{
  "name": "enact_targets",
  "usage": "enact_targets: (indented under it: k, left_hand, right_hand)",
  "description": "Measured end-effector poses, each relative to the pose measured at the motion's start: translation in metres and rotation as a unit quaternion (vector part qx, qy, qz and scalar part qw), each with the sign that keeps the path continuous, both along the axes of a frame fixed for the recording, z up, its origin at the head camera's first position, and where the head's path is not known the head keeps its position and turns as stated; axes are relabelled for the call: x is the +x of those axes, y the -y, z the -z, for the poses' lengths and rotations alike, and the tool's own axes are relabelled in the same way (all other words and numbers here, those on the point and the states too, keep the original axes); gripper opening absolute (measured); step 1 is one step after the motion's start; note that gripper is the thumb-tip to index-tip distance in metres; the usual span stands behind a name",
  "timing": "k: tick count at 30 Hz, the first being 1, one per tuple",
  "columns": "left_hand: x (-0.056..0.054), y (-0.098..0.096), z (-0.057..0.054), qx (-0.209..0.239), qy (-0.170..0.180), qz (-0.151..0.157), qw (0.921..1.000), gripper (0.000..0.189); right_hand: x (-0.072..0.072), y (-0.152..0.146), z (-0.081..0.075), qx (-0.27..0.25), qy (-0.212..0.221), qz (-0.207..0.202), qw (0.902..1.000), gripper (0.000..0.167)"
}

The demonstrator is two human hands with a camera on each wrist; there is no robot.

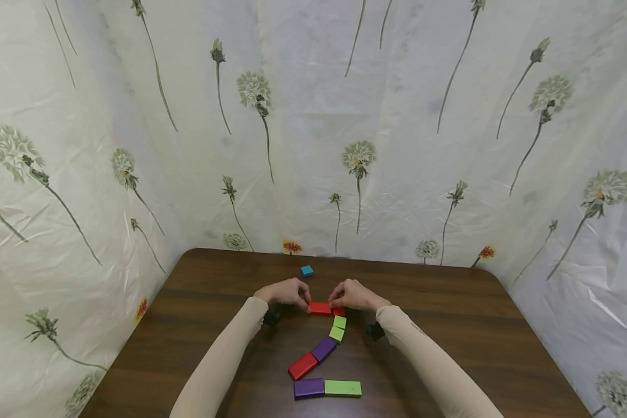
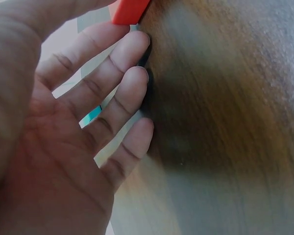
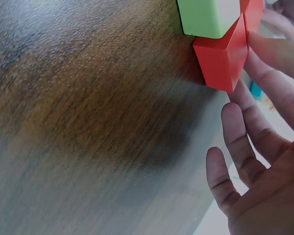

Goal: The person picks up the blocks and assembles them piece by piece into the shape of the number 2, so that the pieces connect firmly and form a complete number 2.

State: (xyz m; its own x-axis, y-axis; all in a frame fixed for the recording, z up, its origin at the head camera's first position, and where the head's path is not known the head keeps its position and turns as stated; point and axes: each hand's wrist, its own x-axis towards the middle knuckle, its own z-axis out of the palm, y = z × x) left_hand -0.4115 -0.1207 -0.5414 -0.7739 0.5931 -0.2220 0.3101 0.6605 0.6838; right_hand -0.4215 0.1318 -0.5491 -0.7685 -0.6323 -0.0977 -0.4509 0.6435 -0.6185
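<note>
A long red block [image 1: 320,309] lies on the table between both hands. My left hand [image 1: 291,291] pinches its left end, the thumb and index finger at that end and the other fingers spread. At its right end, my right hand [image 1: 356,295] pinches it near the joint with a small red block [image 1: 339,312]. In the right wrist view that smaller red block [image 3: 223,61] looks wedge-shaped and touches a light green block [image 3: 210,17]. Only a corner of the long red block [image 2: 130,11] shows in the left wrist view.
From the small red block, two light green blocks [image 1: 338,328], a purple block [image 1: 324,349] and a red block [image 1: 303,366] curve toward the front. A purple block [image 1: 309,388] and long green block [image 1: 342,388] form a row below. A blue block [image 1: 306,270] lies behind.
</note>
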Motion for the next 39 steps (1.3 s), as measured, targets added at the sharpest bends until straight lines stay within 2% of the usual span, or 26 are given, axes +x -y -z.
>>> enact_targets:
  k: [14,26,39]
  left_hand:
    - [0.001,-0.0007,0.0015,0.005,0.003,0.001,1.0,0.02]
    - [-0.0012,-0.0002,0.0028,0.003,-0.01,0.008,0.9999,0.019]
    - [-0.0021,0.0009,0.003,0.003,-0.001,0.009,1.0,0.017]
  right_hand:
    - [0.0033,-0.0016,-0.0024,0.002,0.004,0.001,1.0,0.013]
    - [0.004,-0.0014,-0.0055,-0.001,0.013,0.0,0.9999,0.014]
    - [0.0012,-0.0029,0.0,0.001,-0.002,-0.005,1.0,0.015]
